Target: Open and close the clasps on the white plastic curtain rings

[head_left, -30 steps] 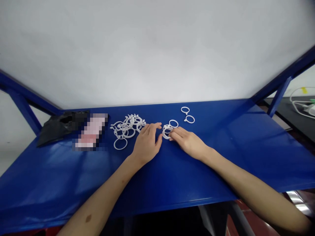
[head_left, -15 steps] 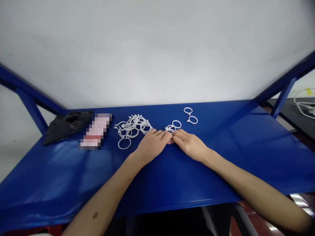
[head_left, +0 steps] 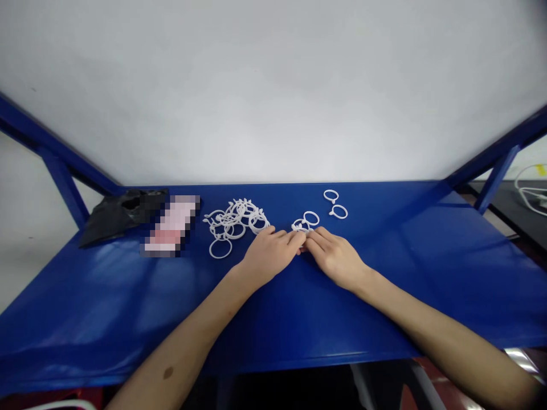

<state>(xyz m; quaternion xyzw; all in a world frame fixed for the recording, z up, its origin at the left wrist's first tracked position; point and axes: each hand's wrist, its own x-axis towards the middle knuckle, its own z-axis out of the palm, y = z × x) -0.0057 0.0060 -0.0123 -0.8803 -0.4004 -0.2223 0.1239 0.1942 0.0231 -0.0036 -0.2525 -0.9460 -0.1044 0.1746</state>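
Note:
My left hand and my right hand meet over the blue table, fingertips almost touching. Both are closed, pinching a white plastic ring that my fingers largely cover. Just beyond the fingertips lie a few more white rings with small knobs, partly overlapping. To the left of my left hand is a tangled pile of similar white rings. One ring sits at the pile's near edge. Farther back on the right, two loose rings rest close together.
A blue table with a raised blue frame on its sides stands against a pale wall. On the left lie a black plastic bag and a blurred-out pinkish item. White cables show at far right.
The whole view has shifted slightly to the left, so things appear a little farther right. My hands stay together at the same spot, with only slight finger movement.

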